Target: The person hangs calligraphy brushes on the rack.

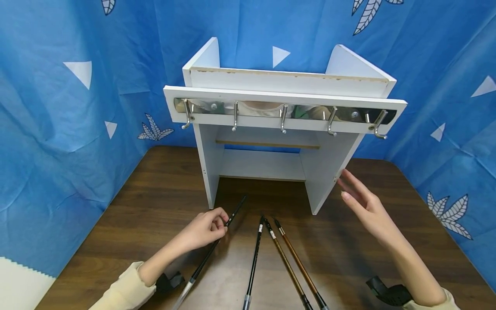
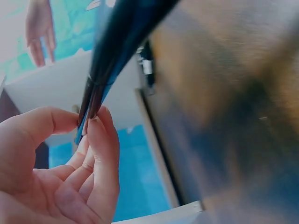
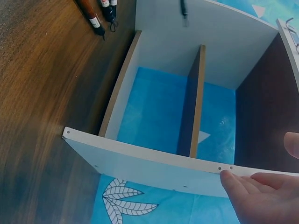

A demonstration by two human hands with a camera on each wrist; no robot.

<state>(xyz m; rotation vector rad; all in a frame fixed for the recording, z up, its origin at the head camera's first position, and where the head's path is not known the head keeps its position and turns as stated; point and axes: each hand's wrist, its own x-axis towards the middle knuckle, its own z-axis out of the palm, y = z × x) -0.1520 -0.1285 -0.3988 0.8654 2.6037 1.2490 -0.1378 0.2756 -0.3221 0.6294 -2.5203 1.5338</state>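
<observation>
My left hand (image 1: 204, 229) pinches a black calligraphy brush (image 1: 203, 262) between thumb and fingers, over the left front of the table. The brush slants, its thin end up toward the white hook rack (image 1: 284, 120) and its pale capped end low at the front. In the left wrist view, the thumb and fingertips meet on the dark brush handle (image 2: 112, 56). The fingers of my right hand (image 1: 368, 209) are extended, with the fingertips right at the rack's right side panel (image 1: 329, 172). The right wrist view shows that hand (image 3: 261, 191) at the panel's edge, holding nothing.
A black brush (image 1: 254, 258) and two brown-handled brushes (image 1: 286, 265) (image 1: 304, 269) lie on the wooden table (image 1: 155, 193) before the rack. Several metal hooks (image 1: 284, 118) line the rack's front rail. A blue patterned cloth (image 1: 116, 64) hangs behind and at the sides.
</observation>
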